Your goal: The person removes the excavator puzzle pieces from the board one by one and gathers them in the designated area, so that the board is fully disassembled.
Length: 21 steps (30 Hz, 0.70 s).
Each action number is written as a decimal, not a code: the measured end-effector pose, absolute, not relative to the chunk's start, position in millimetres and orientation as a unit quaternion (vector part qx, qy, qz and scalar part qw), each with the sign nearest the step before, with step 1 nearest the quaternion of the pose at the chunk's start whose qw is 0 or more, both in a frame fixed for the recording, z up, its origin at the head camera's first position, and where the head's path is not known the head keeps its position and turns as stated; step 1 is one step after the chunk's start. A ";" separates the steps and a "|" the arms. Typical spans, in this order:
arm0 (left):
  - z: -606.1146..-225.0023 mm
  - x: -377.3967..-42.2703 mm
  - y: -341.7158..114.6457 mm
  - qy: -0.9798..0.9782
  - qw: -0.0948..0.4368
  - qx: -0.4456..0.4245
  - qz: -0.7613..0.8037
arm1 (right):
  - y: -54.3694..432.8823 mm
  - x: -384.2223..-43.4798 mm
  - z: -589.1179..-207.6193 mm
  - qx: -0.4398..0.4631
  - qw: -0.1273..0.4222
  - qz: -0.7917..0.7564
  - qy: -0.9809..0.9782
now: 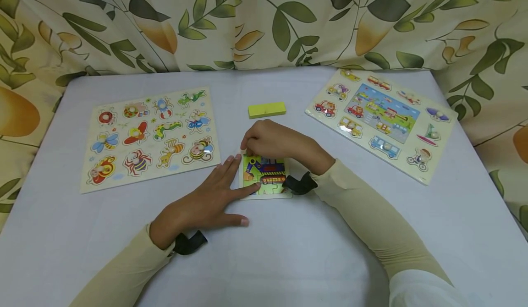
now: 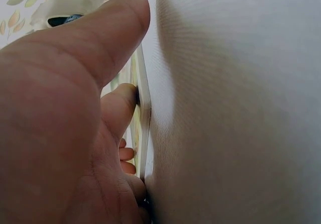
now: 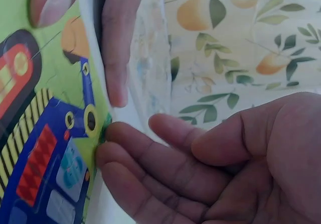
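Observation:
A small jigsaw puzzle [image 1: 272,189] with a digger picture lies on the white table in the head view. My left hand [image 1: 206,201] is spread flat at its left side. One fingertip presses on the picture, other fingers lie along the left edge, and the thumb sticks out over the cloth. Bent over the puzzle's far left corner is my right hand [image 1: 270,139]. Up close in the right wrist view, its fingertips [image 3: 118,133] touch the edge of the digger puzzle [image 3: 55,133], with the thumb apart from it. Nothing shows between thumb and fingers.
A wooden insect peg board [image 1: 194,128] lies to the left, and a vehicle peg board [image 1: 412,160] to the right. Beyond the puzzle sits a yellow block [image 1: 266,110]. A leaf-patterned curtain [image 1: 280,23] hangs behind the table [image 1: 288,261].

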<state>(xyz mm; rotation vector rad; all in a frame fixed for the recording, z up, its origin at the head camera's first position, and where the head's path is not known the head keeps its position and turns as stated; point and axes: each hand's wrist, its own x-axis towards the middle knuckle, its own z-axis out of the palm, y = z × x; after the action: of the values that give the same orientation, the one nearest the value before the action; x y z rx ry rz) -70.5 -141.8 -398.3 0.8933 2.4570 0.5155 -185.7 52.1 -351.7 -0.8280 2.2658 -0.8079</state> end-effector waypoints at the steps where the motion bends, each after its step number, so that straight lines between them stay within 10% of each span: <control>1: -398.5 -70.6 -141.8 0.896 0.237 0.326 0.188 | 51.7 -185.6 -351.7 -0.308 0.295 -0.302 0.852; 21: -398.2 -70.8 -142.6 0.894 0.235 0.331 0.190 | 55.6 -182.5 -351.4 -0.330 0.332 -0.283 0.837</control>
<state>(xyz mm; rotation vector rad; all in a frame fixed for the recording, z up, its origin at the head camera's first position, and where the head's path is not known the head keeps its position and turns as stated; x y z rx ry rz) -70.8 -142.6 -398.2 0.9085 2.4519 0.5223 -182.5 55.6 -351.4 -0.8629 2.1867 -0.7394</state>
